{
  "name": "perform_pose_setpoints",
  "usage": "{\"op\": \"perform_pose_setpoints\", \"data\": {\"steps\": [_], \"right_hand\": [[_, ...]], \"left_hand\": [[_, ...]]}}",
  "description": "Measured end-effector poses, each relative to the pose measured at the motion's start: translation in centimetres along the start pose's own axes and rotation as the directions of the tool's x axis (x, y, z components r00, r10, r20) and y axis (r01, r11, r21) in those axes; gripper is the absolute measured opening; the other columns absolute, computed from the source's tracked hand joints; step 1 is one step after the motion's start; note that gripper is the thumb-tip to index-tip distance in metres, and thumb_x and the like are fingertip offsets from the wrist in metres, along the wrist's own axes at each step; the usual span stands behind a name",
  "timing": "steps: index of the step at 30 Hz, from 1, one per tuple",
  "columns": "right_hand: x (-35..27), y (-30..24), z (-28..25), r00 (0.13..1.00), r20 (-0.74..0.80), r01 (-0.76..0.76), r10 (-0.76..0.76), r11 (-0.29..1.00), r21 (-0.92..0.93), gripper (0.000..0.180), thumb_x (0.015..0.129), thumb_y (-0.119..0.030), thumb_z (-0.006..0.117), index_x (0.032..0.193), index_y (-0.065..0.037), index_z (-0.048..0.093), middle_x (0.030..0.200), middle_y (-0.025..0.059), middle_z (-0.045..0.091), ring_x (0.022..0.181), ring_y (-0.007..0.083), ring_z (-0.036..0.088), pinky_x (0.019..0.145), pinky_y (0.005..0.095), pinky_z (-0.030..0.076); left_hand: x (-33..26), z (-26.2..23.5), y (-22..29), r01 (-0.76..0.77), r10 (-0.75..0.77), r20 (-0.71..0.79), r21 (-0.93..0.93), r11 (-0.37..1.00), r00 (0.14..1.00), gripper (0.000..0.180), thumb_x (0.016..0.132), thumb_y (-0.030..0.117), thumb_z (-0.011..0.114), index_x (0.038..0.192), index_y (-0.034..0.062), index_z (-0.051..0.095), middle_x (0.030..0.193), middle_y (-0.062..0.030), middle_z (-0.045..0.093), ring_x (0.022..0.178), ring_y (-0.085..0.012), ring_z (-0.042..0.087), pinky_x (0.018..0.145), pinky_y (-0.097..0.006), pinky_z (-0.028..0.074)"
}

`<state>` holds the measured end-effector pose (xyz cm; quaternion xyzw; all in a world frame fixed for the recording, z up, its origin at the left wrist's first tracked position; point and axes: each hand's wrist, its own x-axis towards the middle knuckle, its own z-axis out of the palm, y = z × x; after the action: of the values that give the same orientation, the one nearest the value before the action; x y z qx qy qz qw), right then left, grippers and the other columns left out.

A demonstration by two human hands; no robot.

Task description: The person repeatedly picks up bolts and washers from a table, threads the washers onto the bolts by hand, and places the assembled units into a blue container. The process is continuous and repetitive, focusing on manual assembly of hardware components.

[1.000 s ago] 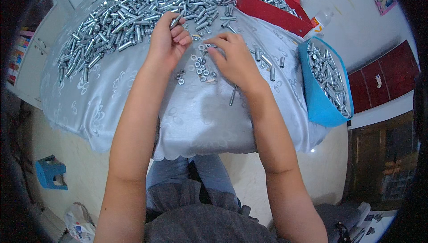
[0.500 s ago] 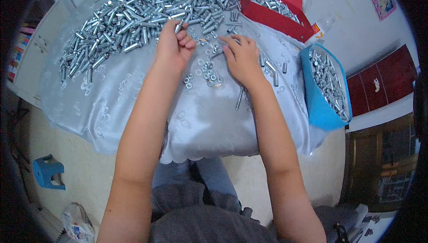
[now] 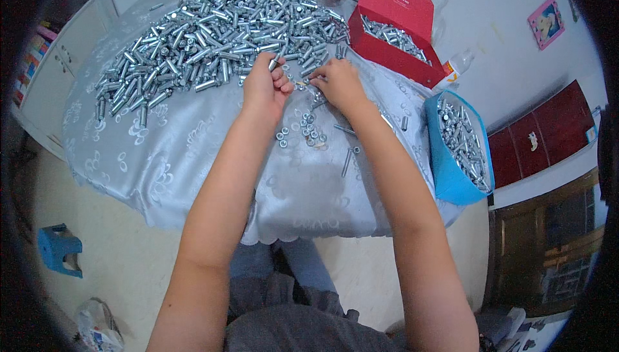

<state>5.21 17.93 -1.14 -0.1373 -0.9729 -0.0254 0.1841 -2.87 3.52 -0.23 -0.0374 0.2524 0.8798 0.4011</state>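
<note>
Both hands sit near the table's far edge: the left hand (image 3: 265,87) pinches a bolt (image 3: 276,63) beside the bolt pile (image 3: 206,36), while the right hand (image 3: 338,84) curls over loose nuts (image 3: 306,129), its grasp hidden. Compared with half a second ago, both hands have reached farther toward the pile.

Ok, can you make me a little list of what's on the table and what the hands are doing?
Table: round, silver cloth
Big pile: shiny bolts, far left
Left hand: grip closed on a bolt at the pile's edge
Right hand: fingers down among small parts
Nuts: loose, just below the hands
Red box: open, bolts inside
Blue tub: right edge, full of bolts
</note>
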Motion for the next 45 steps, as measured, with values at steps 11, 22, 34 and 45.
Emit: {"op": "perform_pose_setpoints", "data": {"steps": [11, 22, 34, 45], "right_hand": [[-5.1, -1.5, -2.7, 0.929, -0.118, -0.101, 0.352, 0.546, 0.832, 0.016, 0.079, -0.015, 0.053, 0.081, 0.000, 0.054, 0.074, 0.0063, 0.054, 0.073, 0.0161, 0.052, 0.066, 0.0267, 0.040], [-7.2, -1.9, -3.1, 0.915, -0.035, -0.149, 0.401, 0.419, 0.896, 0.015, 0.081, -0.014, 0.054, 0.084, 0.001, 0.058, 0.073, 0.0022, 0.056, 0.066, 0.0073, 0.049, 0.060, 0.0209, 0.039], [-7.2, -3.2, -3.3, 0.908, -0.072, -0.016, 0.414, 0.205, 0.979, 0.014, 0.079, -0.010, 0.057, 0.086, 0.001, 0.060, 0.079, 0.0033, 0.059, 0.071, 0.0081, 0.053, 0.065, 0.0204, 0.042], [-7.4, -3.4, -4.3, 0.933, 0.018, -0.055, 0.360, 0.090, 0.994, 0.017, 0.074, -0.005, 0.063, 0.088, 0.002, 0.061, 0.082, 0.0062, 0.061, 0.073, 0.0096, 0.056, 0.066, 0.0213, 0.044]], "left_hand": [[-2.6, 1.7, -2.2, -0.049, -0.031, 0.098, 0.716, 0.697, 0.995, 0.022, 0.077, 0.024, 0.051, 0.071, 0.0037, 0.056, 0.050, 0.0027, 0.040, 0.042, -0.0077, 0.035, 0.041, -0.023, 0.031], [-2.6, 1.6, -3.3, -0.103, -0.091, 0.188, 0.814, 0.572, 0.978, 0.023, 0.076, 0.025, 0.054, 0.066, 0.0051, 0.055, 0.049, 0.0016, 0.041, 0.042, -0.0077, 0.036, 0.040, -0.023, 0.030], [-2.2, 1.1, -3.6, -0.100, -0.079, 0.199, 0.748, 0.656, 0.977, 0.021, 0.079, 0.023, 0.052, 0.067, 0.0060, 0.053, 0.048, 0.0027, 0.038, 0.042, -0.0079, 0.035, 0.041, -0.024, 0.030], [-2.8, 1.8, -2.9, -0.033, -0.170, 0.207, 0.723, 0.690, 0.964, 0.033, 0.080, 0.034, 0.054, 0.060, 0.0077, 0.048, 0.050, 0.0026, 0.038, 0.043, -0.0075, 0.036, 0.041, -0.023, 0.031]]}}
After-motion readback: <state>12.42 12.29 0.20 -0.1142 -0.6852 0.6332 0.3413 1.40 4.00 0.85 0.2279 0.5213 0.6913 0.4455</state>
